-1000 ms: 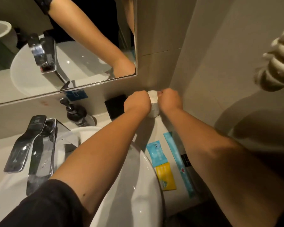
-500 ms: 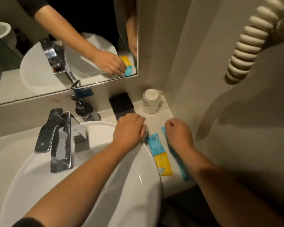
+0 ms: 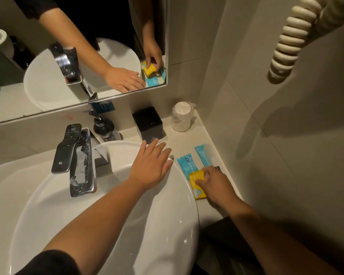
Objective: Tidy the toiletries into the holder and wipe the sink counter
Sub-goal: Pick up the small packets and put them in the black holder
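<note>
My right hand [image 3: 216, 185] pinches a yellow sachet [image 3: 197, 183] lying on the counter [image 3: 205, 126] right of the basin. A short blue sachet [image 3: 187, 163] lies just beyond it, and a long blue packet [image 3: 203, 154] lies nearer the wall. My left hand [image 3: 150, 165] rests flat with fingers spread on the far right rim of the white basin [image 3: 163, 225], holding nothing. A black square holder [image 3: 148, 123] stands at the back of the counter. A wrapped white cup [image 3: 182, 119] stands in the back corner.
A chrome tap [image 3: 77, 157] sits at the basin's left back. A dark pump bottle [image 3: 103, 126] stands behind it. The mirror [image 3: 77, 56] runs along the back wall. A coiled cream cord [image 3: 290, 38] hangs on the right wall.
Both hands have come back from the wrapped cup in the corner. The left hand opened onto the basin rim. The right hand moved down and closed on the yellow sachet.
</note>
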`<act>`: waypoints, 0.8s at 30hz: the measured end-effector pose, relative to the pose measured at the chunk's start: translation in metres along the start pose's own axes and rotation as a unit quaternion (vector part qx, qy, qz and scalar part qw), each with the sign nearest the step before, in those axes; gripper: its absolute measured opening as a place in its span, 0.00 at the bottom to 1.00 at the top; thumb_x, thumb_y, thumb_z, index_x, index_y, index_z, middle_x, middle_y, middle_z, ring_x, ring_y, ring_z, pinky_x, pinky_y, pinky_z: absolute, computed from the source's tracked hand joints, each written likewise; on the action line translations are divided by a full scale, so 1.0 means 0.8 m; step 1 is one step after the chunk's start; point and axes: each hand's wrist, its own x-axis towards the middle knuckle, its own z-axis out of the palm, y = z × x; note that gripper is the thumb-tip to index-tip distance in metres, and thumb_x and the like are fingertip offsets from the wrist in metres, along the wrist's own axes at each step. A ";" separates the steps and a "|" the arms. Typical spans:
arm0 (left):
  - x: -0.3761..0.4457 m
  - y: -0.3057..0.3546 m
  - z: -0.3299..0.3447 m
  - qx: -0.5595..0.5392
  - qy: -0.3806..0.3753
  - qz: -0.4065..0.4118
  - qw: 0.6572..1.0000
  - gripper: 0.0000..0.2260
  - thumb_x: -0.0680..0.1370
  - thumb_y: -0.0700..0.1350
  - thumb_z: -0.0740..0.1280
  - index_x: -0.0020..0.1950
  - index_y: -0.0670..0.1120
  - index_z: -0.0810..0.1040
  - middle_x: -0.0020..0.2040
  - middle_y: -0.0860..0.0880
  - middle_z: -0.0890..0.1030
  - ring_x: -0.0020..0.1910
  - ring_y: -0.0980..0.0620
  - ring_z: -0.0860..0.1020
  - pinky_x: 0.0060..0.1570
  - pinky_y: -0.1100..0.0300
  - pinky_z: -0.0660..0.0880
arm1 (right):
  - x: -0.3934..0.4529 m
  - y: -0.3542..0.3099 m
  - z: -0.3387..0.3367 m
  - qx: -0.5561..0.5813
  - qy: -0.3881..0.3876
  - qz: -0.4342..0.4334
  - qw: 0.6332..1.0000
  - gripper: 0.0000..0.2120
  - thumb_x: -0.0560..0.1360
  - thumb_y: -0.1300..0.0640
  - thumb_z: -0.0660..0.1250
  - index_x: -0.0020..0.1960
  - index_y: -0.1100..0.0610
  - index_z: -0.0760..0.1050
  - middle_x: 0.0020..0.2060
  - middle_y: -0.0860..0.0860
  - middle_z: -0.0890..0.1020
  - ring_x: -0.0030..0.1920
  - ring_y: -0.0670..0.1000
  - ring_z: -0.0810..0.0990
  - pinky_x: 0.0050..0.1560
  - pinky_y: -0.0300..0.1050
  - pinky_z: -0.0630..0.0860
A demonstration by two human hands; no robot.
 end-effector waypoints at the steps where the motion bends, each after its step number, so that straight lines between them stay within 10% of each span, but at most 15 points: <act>1: 0.000 0.000 0.000 -0.002 -0.001 0.001 1.000 0.28 0.79 0.60 0.39 0.72 0.51 0.65 0.75 0.47 0.65 0.77 0.45 0.54 0.75 0.42 0.45 | 0.006 -0.011 -0.006 0.027 0.003 -0.005 1.000 0.18 0.74 0.54 0.69 0.63 0.54 0.72 0.57 0.54 0.80 0.51 0.53 0.80 0.53 0.48 0.78; 6: 0.000 -0.001 0.001 -0.006 0.008 0.002 1.000 0.27 0.80 0.60 0.40 0.71 0.51 0.67 0.73 0.47 0.68 0.76 0.45 0.55 0.75 0.43 0.46 | 0.052 -0.051 -0.004 -0.030 -0.006 -0.012 0.999 0.25 0.74 0.54 0.69 0.69 0.57 0.68 0.60 0.57 0.79 0.59 0.58 0.78 0.58 0.49 0.74; 13: 0.000 0.001 -0.002 -0.017 0.006 -0.005 1.000 0.25 0.81 0.59 0.42 0.70 0.52 0.68 0.72 0.49 0.69 0.76 0.45 0.56 0.75 0.42 0.46 | 0.068 -0.057 0.002 -0.139 -0.072 0.019 0.987 0.13 0.74 0.51 0.69 0.50 0.58 0.72 0.52 0.58 0.80 0.47 0.55 0.78 0.43 0.45 0.71; 18: 0.003 0.001 -0.010 -0.119 0.013 -0.027 0.992 0.19 0.80 0.58 0.53 0.66 0.52 0.74 0.67 0.51 0.75 0.73 0.49 0.63 0.75 0.44 0.48 | 0.052 -0.060 -0.021 0.000 -0.084 0.012 0.996 0.12 0.72 0.55 0.72 0.40 0.55 0.68 0.45 0.54 0.81 0.43 0.51 0.79 0.42 0.44 0.75; 24: 0.026 0.010 -0.074 -0.455 0.061 -0.143 0.877 0.18 0.78 0.53 0.65 0.67 0.51 0.72 0.58 0.53 0.80 0.53 0.58 0.78 0.57 0.57 0.76 | 0.049 -0.112 -0.075 0.159 -0.076 -0.093 0.980 0.12 0.69 0.60 0.75 0.48 0.63 0.77 0.40 0.60 0.84 0.40 0.54 0.83 0.50 0.55 0.80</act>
